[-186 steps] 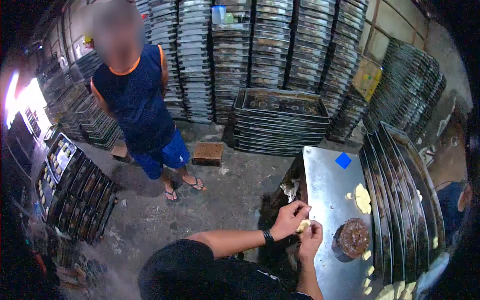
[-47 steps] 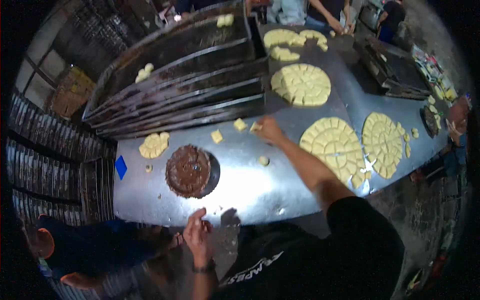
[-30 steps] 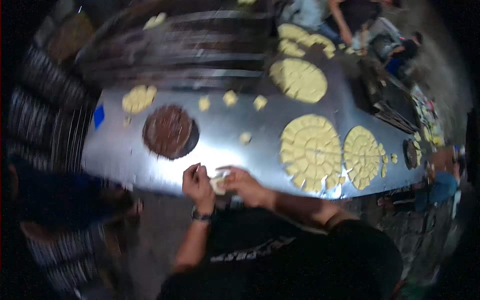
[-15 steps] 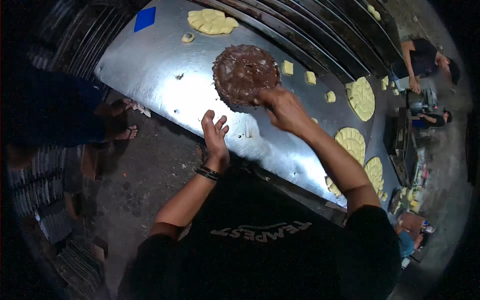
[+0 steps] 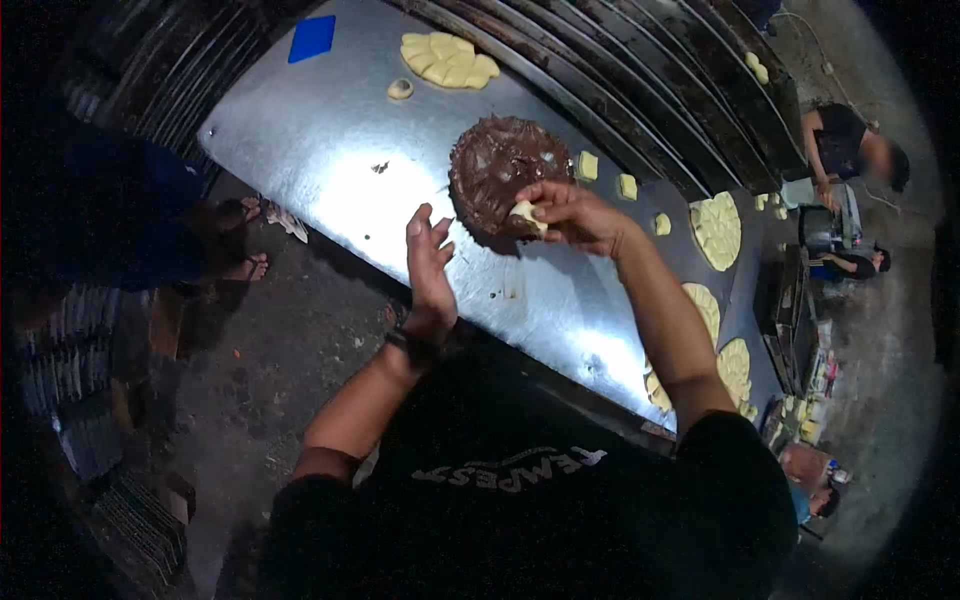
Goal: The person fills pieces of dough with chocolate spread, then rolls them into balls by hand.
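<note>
Nearly closed, the right hand [image 5: 588,220] pinches soft pale-yellow dough [image 5: 526,212] at round, glossy brown paste [image 5: 497,168]. The left hand [image 5: 431,275] hangs open, empty.

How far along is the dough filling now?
Looks done: dough lumps on a dark pan. In hand: the right hand holds a cut piece by the brown paste; the left hand is open. Left to do: loose dough squares and scored dough sheets on the steel table.
</note>
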A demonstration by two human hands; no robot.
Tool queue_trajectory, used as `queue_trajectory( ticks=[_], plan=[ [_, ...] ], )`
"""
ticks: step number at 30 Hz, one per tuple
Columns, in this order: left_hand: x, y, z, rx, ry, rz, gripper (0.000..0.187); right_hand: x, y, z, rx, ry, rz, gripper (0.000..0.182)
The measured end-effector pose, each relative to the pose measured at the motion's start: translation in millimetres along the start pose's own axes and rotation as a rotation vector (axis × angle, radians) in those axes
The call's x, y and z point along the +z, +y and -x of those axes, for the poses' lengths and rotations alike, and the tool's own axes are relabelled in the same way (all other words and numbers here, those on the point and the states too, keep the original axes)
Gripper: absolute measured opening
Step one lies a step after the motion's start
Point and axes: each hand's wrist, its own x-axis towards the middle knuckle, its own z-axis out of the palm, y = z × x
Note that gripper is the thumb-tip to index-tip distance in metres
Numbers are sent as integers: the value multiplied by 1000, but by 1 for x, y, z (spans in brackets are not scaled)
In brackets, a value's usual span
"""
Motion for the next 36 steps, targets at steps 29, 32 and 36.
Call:
queue_trajectory(
  ticks=[29, 32, 36],
  plan=[
    [49, -89, 105, -312, -421, -120, 19, -7, 177, 155, -142, 341, -739, 36],
    [45, -64, 88, -143, -416, -320, 23, 5, 152, 132, -207, 321, -638, 28],
    [38, -37, 64, -142, -465, -291, 25, 19, 134, 107, -305, 257, -650, 25]
  ],
)
